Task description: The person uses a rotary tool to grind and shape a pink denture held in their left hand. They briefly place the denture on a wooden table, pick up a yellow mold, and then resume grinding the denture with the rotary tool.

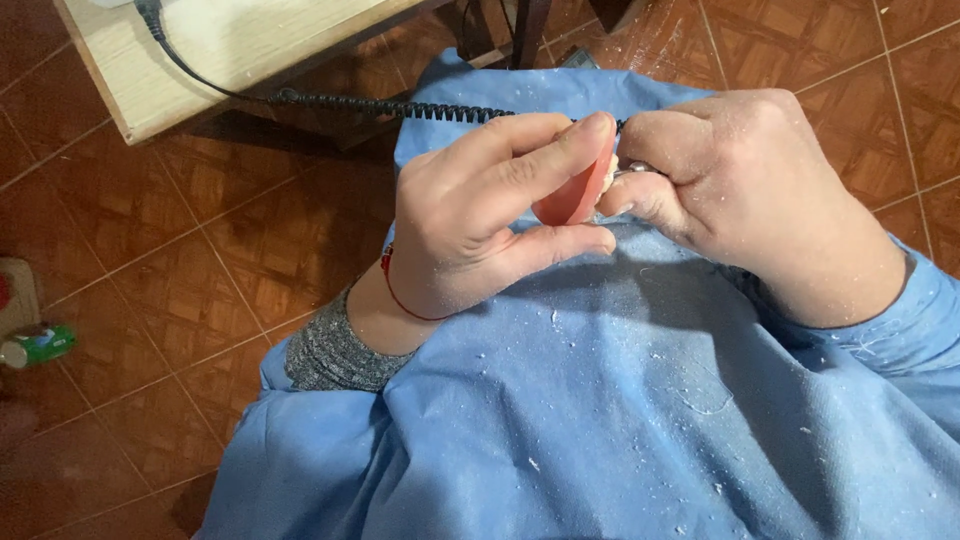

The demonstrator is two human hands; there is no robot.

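A floor (200,240) of reddish-brown parquet-patterned tiles fills the left and top of the view, dusted with pale flecks near the top right; a small green bottle (40,345) lies on it at the left edge; a light wooden table (240,50) stands at the top left, a black cord (165,45) lying across it; what may be a mat (15,295) shows beside the bottle.

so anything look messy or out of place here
Yes: white flecks and shavings are scattered over the blue cloth apron and dust both hands, left hand and right hand, around the pink curved piece they hold. A small green bottle lies tipped on the floor.
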